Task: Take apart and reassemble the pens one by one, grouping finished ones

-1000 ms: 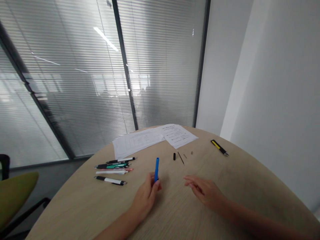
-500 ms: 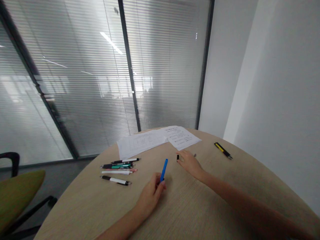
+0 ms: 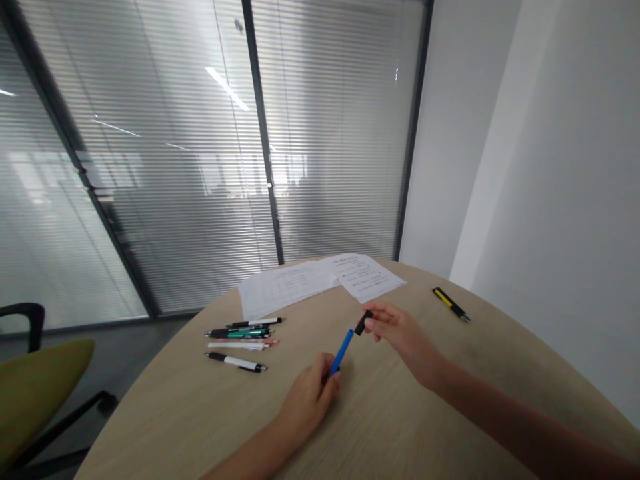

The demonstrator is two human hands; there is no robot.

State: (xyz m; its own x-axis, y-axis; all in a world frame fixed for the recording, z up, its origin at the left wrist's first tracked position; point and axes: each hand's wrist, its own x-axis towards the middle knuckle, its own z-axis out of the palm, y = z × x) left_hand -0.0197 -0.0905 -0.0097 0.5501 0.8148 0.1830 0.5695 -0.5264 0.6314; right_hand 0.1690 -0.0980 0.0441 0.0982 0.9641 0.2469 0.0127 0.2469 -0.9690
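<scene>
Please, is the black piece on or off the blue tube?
Off. The right hand holds the black piece beside the bare far end of the blue tube, which the left hand holds. Whether they touch, I cannot tell.

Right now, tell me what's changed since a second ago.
The right hand has picked the short black piece off the table and brought it near the top of the blue tube, which leans further right. The left hand still holds the tube. The pens and papers lie as before.
</scene>
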